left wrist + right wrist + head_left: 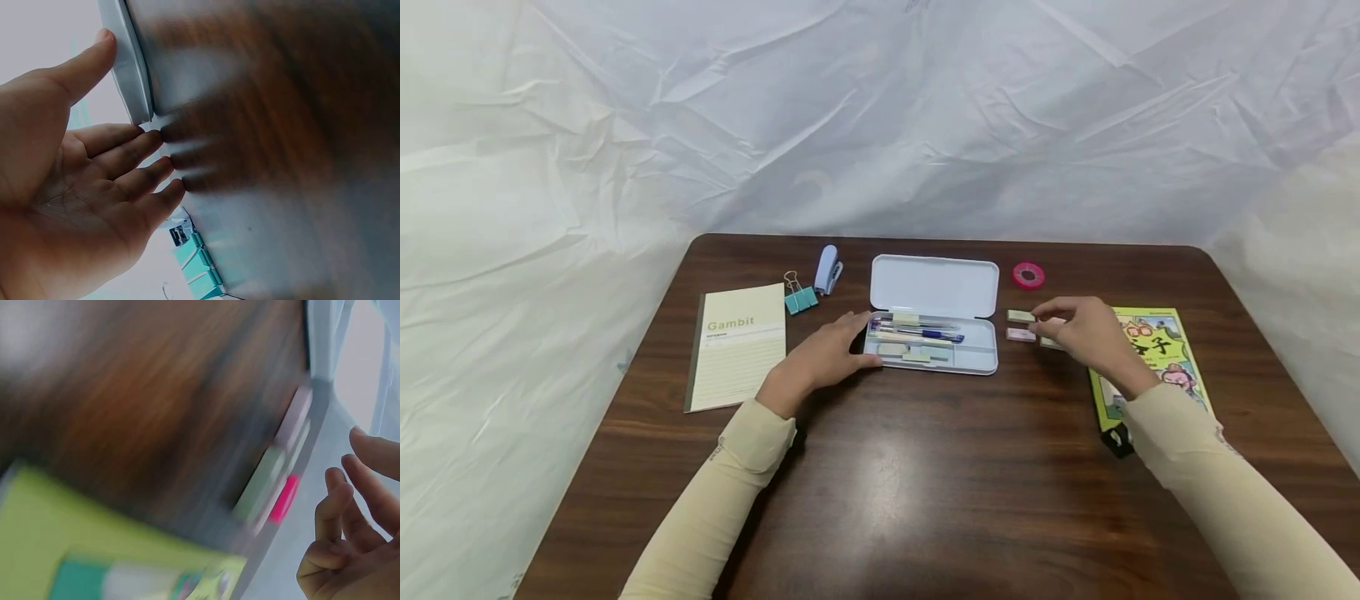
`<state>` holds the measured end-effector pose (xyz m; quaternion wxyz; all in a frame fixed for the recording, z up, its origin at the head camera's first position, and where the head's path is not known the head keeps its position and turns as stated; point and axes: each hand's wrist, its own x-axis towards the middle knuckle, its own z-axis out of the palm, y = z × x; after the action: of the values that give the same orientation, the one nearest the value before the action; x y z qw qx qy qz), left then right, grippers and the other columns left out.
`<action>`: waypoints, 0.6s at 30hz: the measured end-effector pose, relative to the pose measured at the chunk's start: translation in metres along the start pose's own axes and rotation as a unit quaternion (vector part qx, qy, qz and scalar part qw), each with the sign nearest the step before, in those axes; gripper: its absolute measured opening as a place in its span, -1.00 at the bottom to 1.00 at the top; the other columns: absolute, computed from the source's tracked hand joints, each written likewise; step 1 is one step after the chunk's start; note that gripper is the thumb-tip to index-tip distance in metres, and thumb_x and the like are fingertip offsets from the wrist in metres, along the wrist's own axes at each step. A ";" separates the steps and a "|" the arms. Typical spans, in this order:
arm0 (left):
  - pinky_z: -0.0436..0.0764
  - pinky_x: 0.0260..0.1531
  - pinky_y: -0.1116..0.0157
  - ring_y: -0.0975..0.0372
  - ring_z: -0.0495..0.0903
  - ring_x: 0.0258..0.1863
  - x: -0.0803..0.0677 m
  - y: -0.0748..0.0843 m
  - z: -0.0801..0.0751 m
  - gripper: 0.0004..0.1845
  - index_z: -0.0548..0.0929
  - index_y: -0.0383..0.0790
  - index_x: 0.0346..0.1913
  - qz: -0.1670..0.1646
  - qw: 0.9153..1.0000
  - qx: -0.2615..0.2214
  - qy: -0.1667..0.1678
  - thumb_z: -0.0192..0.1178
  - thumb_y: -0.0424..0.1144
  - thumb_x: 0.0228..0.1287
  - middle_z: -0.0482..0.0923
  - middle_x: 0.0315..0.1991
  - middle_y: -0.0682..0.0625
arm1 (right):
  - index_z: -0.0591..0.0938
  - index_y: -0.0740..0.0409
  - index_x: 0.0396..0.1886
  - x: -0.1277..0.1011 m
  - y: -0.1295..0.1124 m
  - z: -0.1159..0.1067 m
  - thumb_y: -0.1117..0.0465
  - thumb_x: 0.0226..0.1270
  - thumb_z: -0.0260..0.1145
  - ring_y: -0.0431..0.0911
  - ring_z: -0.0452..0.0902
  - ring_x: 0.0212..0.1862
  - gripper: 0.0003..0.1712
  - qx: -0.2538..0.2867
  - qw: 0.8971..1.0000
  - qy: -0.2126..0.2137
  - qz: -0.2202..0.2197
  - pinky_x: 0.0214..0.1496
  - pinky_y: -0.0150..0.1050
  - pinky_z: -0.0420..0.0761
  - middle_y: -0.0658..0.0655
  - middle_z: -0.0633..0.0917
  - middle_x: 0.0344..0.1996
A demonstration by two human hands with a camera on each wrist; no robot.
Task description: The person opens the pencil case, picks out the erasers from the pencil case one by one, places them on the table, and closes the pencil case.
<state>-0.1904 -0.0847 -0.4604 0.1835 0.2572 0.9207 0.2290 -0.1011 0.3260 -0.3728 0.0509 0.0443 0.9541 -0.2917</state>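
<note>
A white pencil case (934, 343) lies with its lid folded back, holding several pens (925, 332) and small pale blocks (916, 357). My left hand (823, 354) rests at its left end; in the left wrist view the thumb touches the case rim (132, 69) and the fingers stretch along the tabletop. To the right of the case lie several eraser-like blocks, among them a green one (1020, 317) and a pink one (1020, 335). Over them hovers my right hand (1086, 333), partly covering the others. In the right wrist view its bent fingers and thumb stand apart, with nothing between them.
A notebook (737, 350), a teal binder clip (801, 300) and a pale blue stapler (828, 271) lie on the left. Behind the blocks is a pink tape roll (1028, 276). Under the right forearm sits a yellow-green book (1165, 350) with a black object (1117, 442) at its corner.
</note>
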 end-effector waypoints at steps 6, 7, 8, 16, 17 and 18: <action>0.25 0.85 -0.17 -0.07 0.09 0.92 0.000 0.004 0.000 0.08 0.14 -0.03 0.90 -0.001 1.000 -0.011 -0.008 0.37 0.36 0.59 0.16 0.89 -0.17 | 0.86 0.18 0.32 0.015 -0.035 0.016 0.03 0.63 0.54 0.19 0.78 -0.05 -0.55 0.017 1.000 -0.011 -0.019 -0.10 -0.16 0.65 0.41 0.88 0.16; 0.25 0.85 -0.17 -0.07 0.08 0.92 0.000 0.004 0.000 0.08 0.14 -0.03 0.90 -0.001 1.000 -0.012 -0.007 0.37 0.36 0.59 0.16 0.89 -0.16 | 0.87 0.17 0.31 0.017 -0.041 0.019 0.04 0.63 0.54 0.17 0.77 -0.06 -0.57 0.017 0.999 -0.011 -0.025 -0.09 -0.16 0.65 0.39 0.88 0.19; 0.25 0.86 -0.17 -0.07 0.09 0.92 0.000 0.005 0.000 0.08 0.14 -0.03 0.90 0.000 1.000 -0.014 -0.006 0.37 0.35 0.59 0.16 0.88 -0.17 | 0.87 0.15 0.31 0.019 -0.046 0.022 0.04 0.63 0.54 0.16 0.77 -0.07 -0.58 0.017 0.999 -0.011 -0.028 -0.11 -0.17 0.65 0.38 0.88 0.20; 0.26 0.85 -0.18 -0.13 0.11 0.90 0.001 0.008 0.001 0.09 0.13 -0.06 0.90 0.005 1.000 -0.010 -0.002 0.38 0.34 0.59 0.17 0.87 -0.22 | 0.92 0.06 0.24 0.036 -0.082 0.051 0.06 0.58 0.56 0.01 0.43 -0.24 -0.64 0.017 0.998 -0.011 -0.051 -0.38 -0.23 0.39 0.30 0.82 0.38; 0.27 0.85 -0.16 -0.11 0.12 0.90 0.002 0.007 0.002 0.09 0.14 -0.05 0.90 0.005 1.000 -0.011 0.001 0.38 0.35 0.59 0.18 0.87 -0.21 | 0.92 0.05 0.24 0.038 -0.086 0.054 0.05 0.58 0.56 0.01 0.41 -0.27 -0.64 0.018 0.998 -0.013 -0.052 -0.41 -0.24 0.35 0.29 0.82 0.38; 0.27 0.85 -0.16 -0.10 0.12 0.90 0.002 0.007 0.002 0.09 0.14 -0.04 0.90 0.004 1.000 -0.010 0.000 0.38 0.35 0.59 0.18 0.87 -0.20 | 0.92 0.05 0.24 0.040 -0.089 0.058 0.05 0.58 0.57 0.01 0.42 -0.28 -0.64 0.018 0.998 -0.014 -0.054 -0.43 -0.25 0.33 0.28 0.82 0.39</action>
<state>-0.1881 -0.0778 -0.4584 0.1847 0.2593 0.9174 0.2387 -0.1463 0.2223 -0.3770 0.0479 -0.0104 0.9490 -0.3114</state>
